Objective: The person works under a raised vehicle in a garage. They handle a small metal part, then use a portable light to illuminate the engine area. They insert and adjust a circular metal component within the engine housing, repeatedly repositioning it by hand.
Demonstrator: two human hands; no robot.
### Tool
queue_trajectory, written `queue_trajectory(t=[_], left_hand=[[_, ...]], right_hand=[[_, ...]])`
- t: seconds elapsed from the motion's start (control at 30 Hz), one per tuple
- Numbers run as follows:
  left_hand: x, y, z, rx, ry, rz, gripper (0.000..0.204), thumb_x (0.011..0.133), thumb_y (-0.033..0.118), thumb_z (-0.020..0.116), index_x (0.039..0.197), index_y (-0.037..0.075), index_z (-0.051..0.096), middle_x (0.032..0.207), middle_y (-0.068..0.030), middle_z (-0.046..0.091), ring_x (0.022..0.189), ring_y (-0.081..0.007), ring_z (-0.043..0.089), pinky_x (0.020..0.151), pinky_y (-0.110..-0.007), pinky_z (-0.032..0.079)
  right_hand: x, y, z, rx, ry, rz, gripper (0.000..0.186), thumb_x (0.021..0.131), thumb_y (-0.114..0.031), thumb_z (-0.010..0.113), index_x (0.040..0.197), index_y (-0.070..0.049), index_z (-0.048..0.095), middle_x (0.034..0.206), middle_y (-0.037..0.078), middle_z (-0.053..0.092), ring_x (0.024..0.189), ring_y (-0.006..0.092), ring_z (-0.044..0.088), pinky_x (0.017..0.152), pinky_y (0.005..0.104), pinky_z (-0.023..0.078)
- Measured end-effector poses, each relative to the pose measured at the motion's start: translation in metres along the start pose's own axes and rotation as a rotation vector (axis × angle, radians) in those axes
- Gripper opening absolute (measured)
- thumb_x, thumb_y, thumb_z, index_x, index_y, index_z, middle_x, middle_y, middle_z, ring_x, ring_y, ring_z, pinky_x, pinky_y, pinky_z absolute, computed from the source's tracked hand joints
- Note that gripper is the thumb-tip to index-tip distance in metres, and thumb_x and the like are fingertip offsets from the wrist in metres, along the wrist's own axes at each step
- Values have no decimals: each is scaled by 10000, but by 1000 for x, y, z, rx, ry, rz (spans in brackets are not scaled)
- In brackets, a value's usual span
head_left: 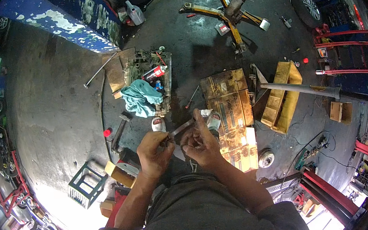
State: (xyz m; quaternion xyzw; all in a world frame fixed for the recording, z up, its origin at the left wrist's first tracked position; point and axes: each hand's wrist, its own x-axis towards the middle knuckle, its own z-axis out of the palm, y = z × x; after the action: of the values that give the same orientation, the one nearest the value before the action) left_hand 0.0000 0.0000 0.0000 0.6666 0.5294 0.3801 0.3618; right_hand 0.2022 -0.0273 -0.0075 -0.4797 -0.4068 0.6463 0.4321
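My left hand [154, 151] is closed around one end of a thin flat metal strip [181, 128] that slants up to the right. My right hand [201, 141] is right beside it, thumb raised against the strip's far end and fingers curled near its middle; whether a small part sits in those fingers is too small to tell. Both hands hover over the dark workshop floor, just above my feet in white shoes [158, 124]. My forearms come up from the lower edge over a grey shirt.
Flattened yellow cardboard [229, 109] lies right of my hands, a yellow plastic crate [282, 96] beyond it. A tray of parts with a teal rag [143, 97] sits ahead. A hammer [119, 130], a green crate [84, 184], a yellow floor jack [226, 13] and red lift arms [346, 56] surround me.
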Motion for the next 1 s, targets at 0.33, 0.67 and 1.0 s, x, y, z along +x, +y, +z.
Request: queue_trajectory(t=[0.33, 0.67, 1.0], left_hand=[[0, 10, 0, 14, 4, -34, 305, 743, -45, 811, 1029, 9, 720, 944, -156, 728, 833, -318, 721, 745, -382, 580], [3, 4, 2, 27, 38, -66, 279, 763, -60, 791, 1024, -1, 711, 936, -150, 720, 796, -260, 697, 725, -344, 563], [-5, -18, 5, -151, 195, -111, 172, 870, -14, 749, 1034, -40, 706, 983, -141, 714, 861, -208, 663, 771, -307, 536]], right_hand=[[8, -13, -1, -617, 20, -397, 916, 848, 21, 712, 1655, -48, 285, 1055, 170, 717, 707, 246, 680, 656, 332, 552], [-2, -18, 11, -604, -149, -386, 816, 877, -71, 705, 1625, -117, 382, 971, 145, 694, 771, 318, 659, 697, 407, 548], [9, -36, -14, 703, 75, 349, 882, 958, -59, 625, 1703, -163, 165, 984, 187, 704, 672, 154, 591, 686, 313, 522]])
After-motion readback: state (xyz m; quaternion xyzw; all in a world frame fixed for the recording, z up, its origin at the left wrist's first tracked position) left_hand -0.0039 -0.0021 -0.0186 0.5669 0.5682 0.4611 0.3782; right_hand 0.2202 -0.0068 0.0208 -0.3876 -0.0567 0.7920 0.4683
